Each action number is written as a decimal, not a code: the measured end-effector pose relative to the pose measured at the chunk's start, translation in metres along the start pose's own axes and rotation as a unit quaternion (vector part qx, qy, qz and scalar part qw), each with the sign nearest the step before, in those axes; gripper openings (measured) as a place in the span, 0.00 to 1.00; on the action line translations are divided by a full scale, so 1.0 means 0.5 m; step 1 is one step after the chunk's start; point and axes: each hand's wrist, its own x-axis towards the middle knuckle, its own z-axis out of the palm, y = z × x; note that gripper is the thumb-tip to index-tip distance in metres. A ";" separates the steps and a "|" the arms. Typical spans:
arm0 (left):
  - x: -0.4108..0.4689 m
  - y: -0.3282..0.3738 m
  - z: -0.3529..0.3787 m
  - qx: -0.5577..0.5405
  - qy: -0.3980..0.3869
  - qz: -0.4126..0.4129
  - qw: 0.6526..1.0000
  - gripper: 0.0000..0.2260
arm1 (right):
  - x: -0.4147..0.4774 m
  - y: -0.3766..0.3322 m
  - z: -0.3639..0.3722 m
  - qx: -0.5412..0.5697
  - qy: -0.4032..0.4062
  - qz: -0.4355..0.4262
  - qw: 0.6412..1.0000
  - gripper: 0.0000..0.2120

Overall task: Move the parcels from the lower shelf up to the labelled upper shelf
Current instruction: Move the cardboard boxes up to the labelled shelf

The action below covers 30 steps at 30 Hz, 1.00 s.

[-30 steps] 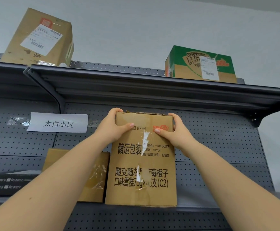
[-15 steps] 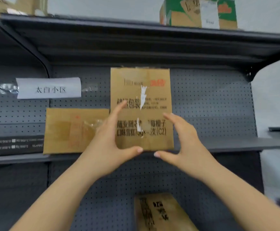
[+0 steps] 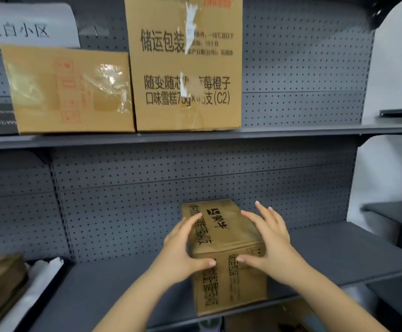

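- Now we have both hands down at the small brown cardboard parcel with black printing (image 3: 226,255), which stands on the dark grey metal lower shelf (image 3: 334,255), close to its front edge and turned a little so that one corner faces us.
- Our left hand (image 3: 180,250) lies against the parcel's left side, thumb across the front upper edge, the fingers (image 3: 190,222) reaching along the top left edge. Our right hand (image 3: 270,245) mirrors it on the right, thumb pointing in at the front face.
- Our fingers are spread and not yet clenched: the left palm seems to touch the cardboard, while the right fingers (image 3: 264,212) stand splayed above the top, so we judge the hold to be forming and not firm. Blur keeps us from saying more of the contact.
- We take the parcel from both sides, we judge, because it is too broad for one hand and must go straight up.
- Both forearms come up from the bottom of the view and converge on the parcel, wrists roughly level.
- On the grey upper shelf (image 3: 290,131) a tall brown carton with large black characters (image 3: 185,65) stands upright beside a wide brown box with red stamps and glossy tape (image 3: 68,89), just touching or nearly so, below the white paper label (image 3: 27,25) on the pegboard back.
- Free room shows to the right of the tall carton, a likely place for this parcel.
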 end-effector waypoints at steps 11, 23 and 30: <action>0.056 -0.067 0.143 -0.101 0.104 -0.132 0.981 0.42 | 0.069 0.177 0.069 0.234 -0.099 0.101 0.962 0.47; -0.018 0.044 0.128 -0.081 0.140 -0.112 0.980 0.39 | -0.011 0.148 -0.036 0.249 -0.066 0.060 0.964 0.36; -0.122 0.223 0.046 -0.034 0.111 -0.051 0.992 0.36 | -0.126 0.036 -0.227 0.195 -0.033 0.039 0.979 0.35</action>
